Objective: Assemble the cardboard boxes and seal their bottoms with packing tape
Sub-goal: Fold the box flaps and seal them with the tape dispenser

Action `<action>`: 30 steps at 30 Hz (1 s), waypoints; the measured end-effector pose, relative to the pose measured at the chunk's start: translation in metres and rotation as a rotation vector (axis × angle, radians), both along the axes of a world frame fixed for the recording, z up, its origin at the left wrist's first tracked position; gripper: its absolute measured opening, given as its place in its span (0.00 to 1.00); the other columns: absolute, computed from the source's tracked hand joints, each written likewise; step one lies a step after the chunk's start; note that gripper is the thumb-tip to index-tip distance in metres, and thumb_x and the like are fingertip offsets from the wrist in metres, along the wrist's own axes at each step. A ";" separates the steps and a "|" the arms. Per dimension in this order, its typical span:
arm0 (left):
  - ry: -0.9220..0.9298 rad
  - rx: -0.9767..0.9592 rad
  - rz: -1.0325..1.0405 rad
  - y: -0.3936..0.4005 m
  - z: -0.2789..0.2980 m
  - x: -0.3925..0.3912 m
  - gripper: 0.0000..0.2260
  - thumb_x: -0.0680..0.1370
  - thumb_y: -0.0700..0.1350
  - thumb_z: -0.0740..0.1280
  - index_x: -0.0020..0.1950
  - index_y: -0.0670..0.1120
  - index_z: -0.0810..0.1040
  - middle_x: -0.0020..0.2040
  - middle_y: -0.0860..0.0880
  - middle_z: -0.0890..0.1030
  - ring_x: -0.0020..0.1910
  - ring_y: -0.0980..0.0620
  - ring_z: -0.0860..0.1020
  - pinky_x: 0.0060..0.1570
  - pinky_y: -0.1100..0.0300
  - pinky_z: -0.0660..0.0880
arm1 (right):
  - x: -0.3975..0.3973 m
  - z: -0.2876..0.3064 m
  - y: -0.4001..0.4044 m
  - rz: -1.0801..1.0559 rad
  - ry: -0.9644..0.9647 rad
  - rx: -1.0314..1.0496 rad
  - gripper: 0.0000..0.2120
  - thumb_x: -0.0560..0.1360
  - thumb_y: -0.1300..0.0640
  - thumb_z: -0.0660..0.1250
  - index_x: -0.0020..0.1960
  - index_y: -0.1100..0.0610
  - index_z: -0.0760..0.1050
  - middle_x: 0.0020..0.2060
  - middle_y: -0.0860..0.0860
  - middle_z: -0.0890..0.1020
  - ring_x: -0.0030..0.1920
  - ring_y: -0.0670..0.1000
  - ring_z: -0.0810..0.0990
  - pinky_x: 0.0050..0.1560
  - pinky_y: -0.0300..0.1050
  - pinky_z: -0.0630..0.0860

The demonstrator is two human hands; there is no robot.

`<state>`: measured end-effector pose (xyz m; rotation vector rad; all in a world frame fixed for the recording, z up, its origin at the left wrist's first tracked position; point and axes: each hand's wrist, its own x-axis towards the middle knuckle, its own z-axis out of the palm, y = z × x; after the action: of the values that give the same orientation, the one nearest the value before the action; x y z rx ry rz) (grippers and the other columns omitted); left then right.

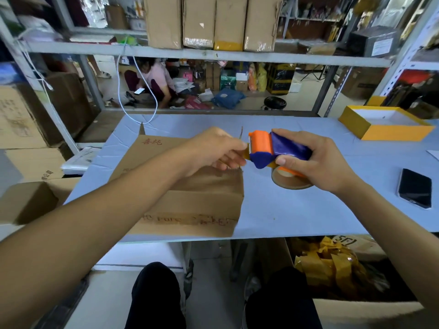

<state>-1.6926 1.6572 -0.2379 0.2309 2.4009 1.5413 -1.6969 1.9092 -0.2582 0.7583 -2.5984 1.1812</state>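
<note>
A brown cardboard box (pixel 204 203) with red lettering lies on the pale blue table (pixel 297 210), its flaps folded. Above its far right corner my right hand (pixel 320 162) grips an orange and blue tape dispenser (pixel 273 150) that carries a roll of brown tape (pixel 291 180). My left hand (pixel 213 150) reaches over the box and pinches the free tape end at the dispenser's toothed blade.
A black phone (pixel 414 188) lies on the table at the right. An open yellow box (pixel 384 124) stands at the far right. More cardboard boxes (pixel 23 200) are stacked at the left. A carton of crumpled yellow tape scraps (pixel 332 264) stands under the table. Behind the shelves, a person crouches.
</note>
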 end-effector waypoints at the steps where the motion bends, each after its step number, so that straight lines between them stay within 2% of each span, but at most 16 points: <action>1: -0.034 0.060 0.013 -0.002 0.000 0.004 0.09 0.81 0.46 0.65 0.48 0.43 0.82 0.43 0.47 0.87 0.41 0.52 0.81 0.39 0.61 0.74 | 0.002 0.001 -0.004 0.007 0.008 0.012 0.28 0.69 0.38 0.71 0.68 0.41 0.72 0.55 0.47 0.80 0.52 0.47 0.77 0.51 0.45 0.74; 5: -0.063 0.162 0.115 -0.009 0.001 0.016 0.06 0.80 0.42 0.67 0.45 0.43 0.81 0.37 0.48 0.85 0.36 0.54 0.80 0.36 0.63 0.75 | 0.007 0.003 -0.015 0.012 0.037 0.063 0.31 0.69 0.39 0.69 0.70 0.44 0.71 0.53 0.47 0.79 0.51 0.47 0.76 0.46 0.39 0.72; 9: -0.030 0.057 0.229 -0.011 0.001 0.020 0.06 0.78 0.39 0.69 0.42 0.40 0.81 0.32 0.47 0.81 0.30 0.55 0.77 0.32 0.63 0.74 | 0.009 0.005 -0.027 0.016 0.071 0.144 0.32 0.69 0.38 0.68 0.71 0.44 0.70 0.49 0.42 0.78 0.47 0.41 0.75 0.41 0.28 0.67; 11: 0.005 -0.023 0.278 -0.019 0.003 0.019 0.07 0.77 0.39 0.70 0.38 0.41 0.80 0.29 0.49 0.80 0.27 0.57 0.75 0.29 0.65 0.72 | 0.007 0.004 -0.023 0.026 0.079 0.213 0.33 0.69 0.36 0.66 0.72 0.44 0.69 0.48 0.43 0.78 0.46 0.41 0.75 0.41 0.30 0.67; 13: 0.019 -0.076 0.329 -0.038 0.006 0.020 0.08 0.76 0.40 0.72 0.37 0.42 0.80 0.28 0.50 0.80 0.27 0.56 0.76 0.29 0.65 0.72 | 0.006 0.001 -0.007 -0.005 0.079 0.234 0.33 0.69 0.36 0.66 0.72 0.44 0.70 0.47 0.45 0.78 0.45 0.42 0.76 0.41 0.34 0.67; 16: -0.011 -0.133 0.280 -0.062 0.009 0.024 0.09 0.77 0.40 0.72 0.36 0.42 0.80 0.28 0.49 0.79 0.27 0.55 0.75 0.27 0.68 0.71 | 0.004 -0.005 0.011 -0.014 0.056 0.238 0.31 0.70 0.33 0.67 0.71 0.43 0.71 0.47 0.49 0.79 0.43 0.46 0.77 0.40 0.39 0.70; 20: 0.094 -0.275 0.298 -0.059 0.004 0.019 0.12 0.76 0.45 0.72 0.34 0.43 0.79 0.27 0.50 0.77 0.28 0.56 0.74 0.27 0.66 0.68 | 0.000 -0.006 0.009 -0.030 0.017 0.174 0.30 0.69 0.37 0.69 0.69 0.43 0.72 0.48 0.50 0.80 0.45 0.49 0.78 0.45 0.47 0.74; 23: 0.087 -0.369 0.305 -0.058 0.002 0.014 0.13 0.75 0.48 0.72 0.32 0.45 0.79 0.25 0.53 0.77 0.27 0.56 0.74 0.28 0.65 0.67 | -0.004 -0.005 0.008 -0.017 -0.002 0.194 0.30 0.68 0.37 0.68 0.69 0.42 0.72 0.51 0.48 0.80 0.48 0.48 0.77 0.45 0.44 0.74; 26: 0.074 -0.459 0.298 -0.058 0.000 0.009 0.12 0.73 0.48 0.73 0.34 0.43 0.80 0.29 0.49 0.78 0.31 0.51 0.75 0.34 0.62 0.68 | -0.009 -0.010 0.007 -0.004 -0.028 0.215 0.29 0.69 0.37 0.68 0.69 0.41 0.71 0.51 0.46 0.80 0.50 0.47 0.77 0.44 0.41 0.74; 28: 0.092 -0.604 0.256 -0.054 0.001 0.006 0.13 0.72 0.50 0.73 0.33 0.44 0.77 0.30 0.47 0.77 0.32 0.48 0.74 0.36 0.59 0.68 | -0.012 -0.013 0.006 0.013 -0.048 0.242 0.29 0.68 0.36 0.68 0.68 0.40 0.70 0.50 0.47 0.80 0.49 0.49 0.78 0.44 0.41 0.74; 30: 0.100 -0.831 0.205 -0.050 0.007 0.005 0.18 0.72 0.55 0.74 0.32 0.45 0.73 0.34 0.47 0.76 0.36 0.47 0.75 0.36 0.58 0.68 | -0.013 -0.019 0.005 0.025 -0.059 0.273 0.31 0.68 0.34 0.66 0.69 0.40 0.70 0.48 0.47 0.80 0.47 0.49 0.78 0.43 0.40 0.73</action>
<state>-1.6878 1.6069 -0.2309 -0.1208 2.9697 0.4821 -1.7102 1.9145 -0.2767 0.8192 -2.8440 0.8762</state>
